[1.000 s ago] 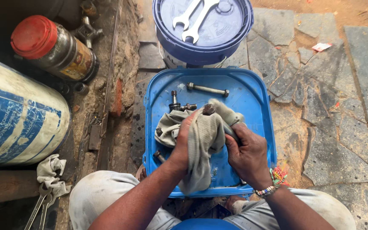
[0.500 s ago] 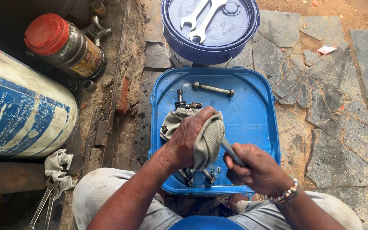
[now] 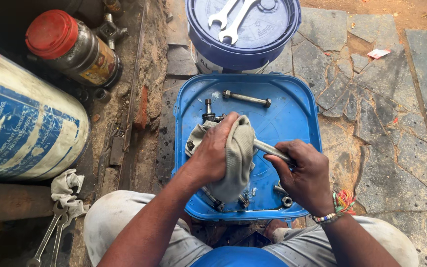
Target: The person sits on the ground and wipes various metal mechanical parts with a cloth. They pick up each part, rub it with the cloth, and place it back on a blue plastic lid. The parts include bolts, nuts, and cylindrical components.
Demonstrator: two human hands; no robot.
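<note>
My left hand (image 3: 214, 151) grips a greasy grey rag (image 3: 235, 155) wrapped around one end of a long metal bolt (image 3: 272, 149). My right hand (image 3: 302, 173) holds the bolt's other end, with its shank showing between the two hands. Both hands hover over a square blue plastic lid (image 3: 297, 106) that serves as a tray. On it lie another long bolt (image 3: 246, 98), a dark fitting (image 3: 208, 113), and several nuts and small bolts (image 3: 283, 197) near its front edge.
A blue bucket (image 3: 245, 49) with two spanners (image 3: 231, 17) on its lid stands behind the tray. At left lie a large blue-and-white drum (image 3: 23, 128), a red-capped jar (image 3: 72, 47), a rag (image 3: 66, 190) and spanners (image 3: 50, 235). Stone paving (image 3: 386, 138) lies right.
The rag, spread loosely over both hands a second ago, is now bunched in my left hand around the bolt. My right hand has drawn right, baring the shank.
</note>
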